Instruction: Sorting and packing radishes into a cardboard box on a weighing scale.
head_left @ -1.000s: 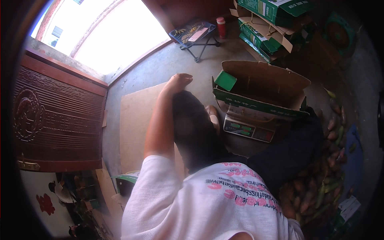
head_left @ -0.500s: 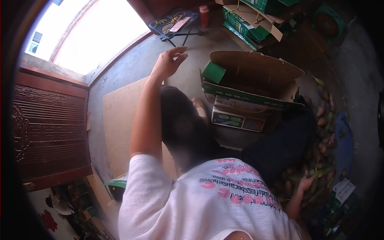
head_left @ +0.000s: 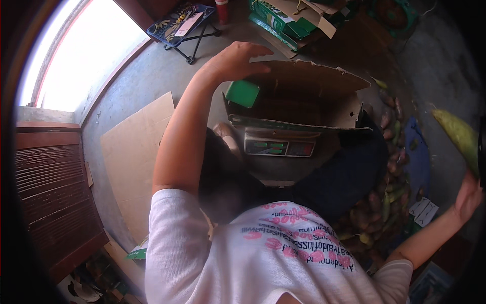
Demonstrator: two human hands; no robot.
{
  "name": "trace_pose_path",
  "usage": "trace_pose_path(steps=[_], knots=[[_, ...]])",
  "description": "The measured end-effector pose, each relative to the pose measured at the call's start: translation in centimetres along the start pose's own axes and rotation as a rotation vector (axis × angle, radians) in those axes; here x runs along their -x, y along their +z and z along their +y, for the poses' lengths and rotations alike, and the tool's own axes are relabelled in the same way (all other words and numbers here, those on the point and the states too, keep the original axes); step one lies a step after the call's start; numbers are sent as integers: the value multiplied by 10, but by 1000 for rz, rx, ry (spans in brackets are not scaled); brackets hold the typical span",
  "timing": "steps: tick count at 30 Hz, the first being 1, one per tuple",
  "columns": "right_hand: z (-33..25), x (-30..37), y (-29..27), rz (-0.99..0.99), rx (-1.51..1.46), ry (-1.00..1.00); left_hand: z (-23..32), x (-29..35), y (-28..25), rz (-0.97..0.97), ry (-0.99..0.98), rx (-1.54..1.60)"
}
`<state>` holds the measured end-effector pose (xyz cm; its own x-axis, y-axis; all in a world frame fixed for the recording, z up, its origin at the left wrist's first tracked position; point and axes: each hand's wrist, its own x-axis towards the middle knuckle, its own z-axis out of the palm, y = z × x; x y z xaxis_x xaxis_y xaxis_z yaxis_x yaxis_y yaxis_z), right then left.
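Observation:
At the far right edge, my right hand grips the lower end of a long green radish, partly cut off by the dark rim. My left hand hovers by the upper left corner of an open cardboard box, fingers bent and thumb apart, with nothing in it. Whether it touches the box wall, I cannot tell. A green flap stands at the box's left end. The box rests on a digital scale with lit green displays, between my legs. On the right lies a pile of radishes, some green, some pinkish-brown.
Beyond the box lie green cartons. A folding stool with a phone-like pink item and a red bottle stand at the far left. Flat cardboard covers floor on my left. A blue sheet lies beside the pile.
My right hand has moved from the pile out to the far right, now raised with a green radish. My left hand has swung right to the box's edge. The view has shifted.

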<state>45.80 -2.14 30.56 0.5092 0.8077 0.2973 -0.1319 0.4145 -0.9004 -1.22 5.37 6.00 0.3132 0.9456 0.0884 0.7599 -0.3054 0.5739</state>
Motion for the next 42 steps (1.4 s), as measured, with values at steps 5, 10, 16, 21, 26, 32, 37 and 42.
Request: trace_pose_path(steps=[5, 10, 16, 21, 26, 32, 37, 42], knots=[[100, -2, 81, -1190, 402, -207, 4, -14, 7, 5, -40, -18], [228, 52, 160, -1823, 660, -17, -19, 0, 9, 6, -37, 5], [402, 93, 161, -2098, 1223, 95, -10, -9, 7, -11, -66, 22], [480, 120, 170, -2287, 1327, -90, -13, -2, 5, -36, -72, 1], [501, 130, 183, -2333, 1254, -150, -12, -2, 2, -46, -129, 5], [498, 134, 202, -2336, 1178, -268, -12, 4, -1, -5, -112, -19], [472, 133, 198, -2309, 1145, -361, -7, 0, -4, -43, -108, -8], [326, 100, 204, -2201, 1168, -204, 0, 1, -4, -74, -130, 2]])
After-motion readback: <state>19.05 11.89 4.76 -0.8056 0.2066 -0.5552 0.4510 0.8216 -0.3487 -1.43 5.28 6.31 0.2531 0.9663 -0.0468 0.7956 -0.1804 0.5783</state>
